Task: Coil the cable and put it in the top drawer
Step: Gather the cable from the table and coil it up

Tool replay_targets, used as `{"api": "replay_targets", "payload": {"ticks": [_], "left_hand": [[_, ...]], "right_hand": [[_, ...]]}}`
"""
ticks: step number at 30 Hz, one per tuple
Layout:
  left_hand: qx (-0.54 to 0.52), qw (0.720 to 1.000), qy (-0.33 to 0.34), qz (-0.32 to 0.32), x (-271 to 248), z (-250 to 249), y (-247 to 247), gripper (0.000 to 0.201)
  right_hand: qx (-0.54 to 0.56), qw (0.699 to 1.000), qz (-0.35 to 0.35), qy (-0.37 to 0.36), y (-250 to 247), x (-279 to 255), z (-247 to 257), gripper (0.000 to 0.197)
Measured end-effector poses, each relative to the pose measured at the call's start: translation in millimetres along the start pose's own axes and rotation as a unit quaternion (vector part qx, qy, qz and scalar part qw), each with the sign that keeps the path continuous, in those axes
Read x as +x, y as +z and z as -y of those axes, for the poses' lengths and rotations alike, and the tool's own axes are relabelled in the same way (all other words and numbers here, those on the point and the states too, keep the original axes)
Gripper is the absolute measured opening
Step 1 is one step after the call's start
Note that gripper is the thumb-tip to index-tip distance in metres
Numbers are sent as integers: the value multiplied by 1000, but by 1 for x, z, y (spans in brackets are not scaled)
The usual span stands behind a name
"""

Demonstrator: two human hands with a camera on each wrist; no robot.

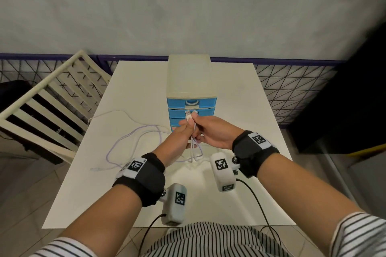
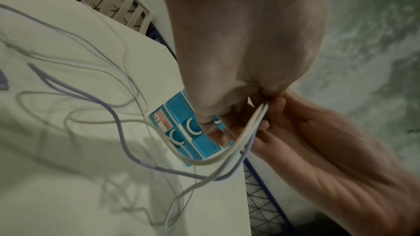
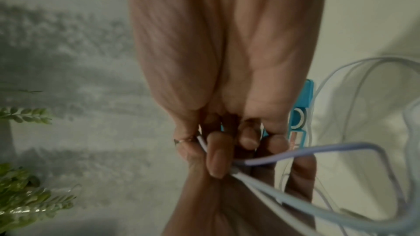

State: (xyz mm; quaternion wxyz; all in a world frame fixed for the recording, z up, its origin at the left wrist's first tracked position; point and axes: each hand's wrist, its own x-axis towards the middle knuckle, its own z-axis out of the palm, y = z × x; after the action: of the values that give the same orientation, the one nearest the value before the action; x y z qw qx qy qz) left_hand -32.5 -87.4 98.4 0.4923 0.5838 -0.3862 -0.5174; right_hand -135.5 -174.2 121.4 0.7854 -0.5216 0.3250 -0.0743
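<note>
A long white and lilac cable (image 1: pixel 190 120) lies in loose loops across the left half of the white table (image 1: pixel 135 194). My left hand (image 1: pixel 183 131) and right hand (image 1: pixel 213 133) meet in front of the drawer unit (image 1: pixel 191 81) and both grip the cable. Its USB plug (image 1: pixel 188 114) sticks up above my fingers, and a short loop hangs below them. The top drawer (image 1: pixel 192 103) is blue and shut. Strands of the cable (image 2: pixel 200 163) leave my left hand (image 2: pixel 227 60). My right fingers (image 3: pixel 216 159) curl over the cable (image 3: pixel 272 158).
A cream slatted chair (image 1: pixel 48 106) stands against the table's left side. A wire mesh fence (image 1: pixel 292 83) runs behind the table and a dark object (image 1: pixel 355 100) stands at the right. Green plant sprigs (image 3: pixel 22 204) show in the right wrist view.
</note>
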Motion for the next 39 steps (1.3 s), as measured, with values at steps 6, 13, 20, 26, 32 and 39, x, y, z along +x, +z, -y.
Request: {"api": "replay_targets", "payload": {"ticks": [6, 13, 20, 26, 32, 39], "left_hand": [[-73, 995, -34, 61, 3, -7, -4, 51], [74, 992, -22, 98, -4, -9, -10, 40], [290, 953, 2, 90, -14, 11, -49, 35], [409, 908, 72, 60, -12, 4, -56, 18], [358, 918, 169, 17, -5, -23, -27, 12], [350, 924, 136, -76, -10, -38, -17, 57]], "right_hand": [[-27, 999, -14, -42, 5, 2, 0, 50], [140, 977, -70, -146, -1, 9, 9, 34], [158, 968, -114, -158, -42, 0, 20, 32], [46, 993, -68, -82, -37, -7, 11, 32], [-40, 998, 5, -47, -14, -8, 1, 44], [-74, 996, 47, -32, -2, -11, -3, 51]]}}
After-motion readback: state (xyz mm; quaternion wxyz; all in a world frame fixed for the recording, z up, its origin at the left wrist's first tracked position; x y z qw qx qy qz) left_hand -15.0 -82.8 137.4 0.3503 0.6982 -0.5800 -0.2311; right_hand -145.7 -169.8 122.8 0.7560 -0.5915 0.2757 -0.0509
